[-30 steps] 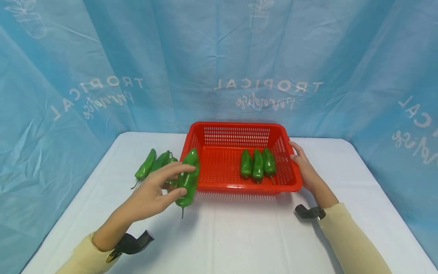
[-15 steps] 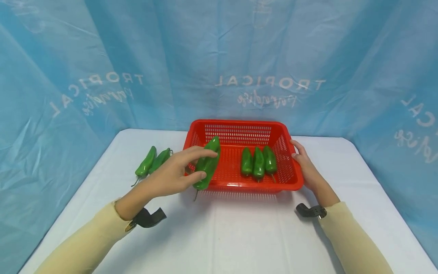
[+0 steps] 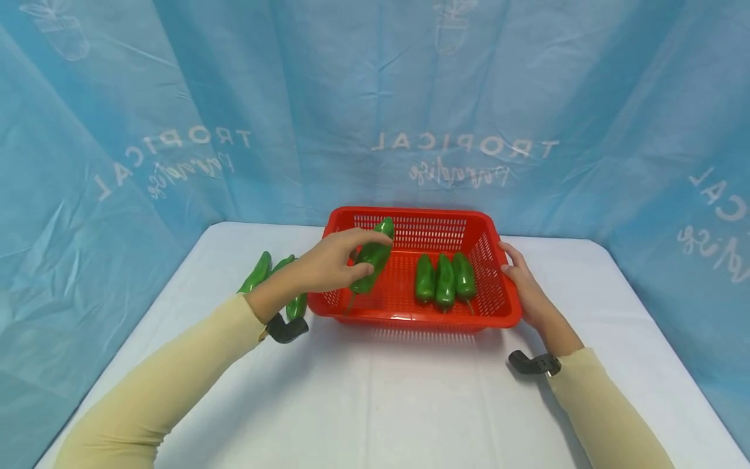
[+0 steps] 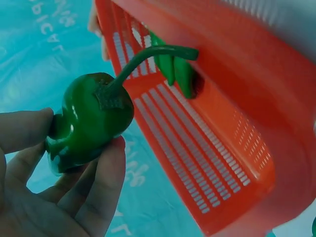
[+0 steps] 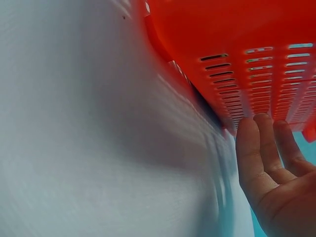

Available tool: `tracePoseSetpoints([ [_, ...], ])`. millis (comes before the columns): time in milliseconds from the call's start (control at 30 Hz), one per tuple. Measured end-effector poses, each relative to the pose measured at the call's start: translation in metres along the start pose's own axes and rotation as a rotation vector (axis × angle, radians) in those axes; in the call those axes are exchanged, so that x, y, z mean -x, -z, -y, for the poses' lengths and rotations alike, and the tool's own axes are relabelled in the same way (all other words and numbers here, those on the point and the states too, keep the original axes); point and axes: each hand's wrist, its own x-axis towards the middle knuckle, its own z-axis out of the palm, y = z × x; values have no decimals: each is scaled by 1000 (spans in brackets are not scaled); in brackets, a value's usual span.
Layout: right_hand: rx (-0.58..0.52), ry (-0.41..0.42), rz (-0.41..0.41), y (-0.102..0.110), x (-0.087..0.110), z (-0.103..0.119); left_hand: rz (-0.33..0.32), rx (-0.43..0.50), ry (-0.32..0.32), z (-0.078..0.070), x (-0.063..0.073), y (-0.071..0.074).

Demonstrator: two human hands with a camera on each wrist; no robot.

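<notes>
My left hand (image 3: 331, 260) holds a green pepper (image 3: 373, 257) between thumb and fingers over the left part of a red plastic basket (image 3: 410, 318). In the left wrist view the pepper (image 4: 91, 118) has its curved stem turned toward the camera, and fingers lie around its body. Three more green peppers (image 3: 445, 283) lie side by side in the right part of the basket. At the basket's right rim, my right hand (image 3: 524, 286) grips with thumb on the edge. The right wrist view shows its fingers (image 5: 249, 148) against the slotted outer wall.
Left of the basket, loose green peppers (image 3: 258, 270) lie on the white tablecloth (image 3: 433, 397), partly hidden by the left arm. A blue printed curtain (image 3: 328, 98) hangs behind the table and along its sides.
My left hand has carried the pepper rightward and away from me, from the basket's left edge to over its inside. The right hand stays at the rim.
</notes>
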Motion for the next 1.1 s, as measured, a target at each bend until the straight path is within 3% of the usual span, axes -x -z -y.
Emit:
tracePoseSetpoints([
  [200, 2, 8, 2, 1, -1, 2, 74, 48, 133, 9, -15, 12],
  [333, 10, 12, -7, 1, -1, 2, 120, 23, 181, 19, -29, 16],
  [533, 0, 7, -4, -1, 0, 1, 190, 87, 265, 40, -45, 16],
  [800, -1, 18, -6, -1, -1, -1, 251, 5, 258, 53, -59, 12],
  [1100, 11, 3, -7, 0, -1, -1, 275, -1, 267, 58, -66, 6],
])
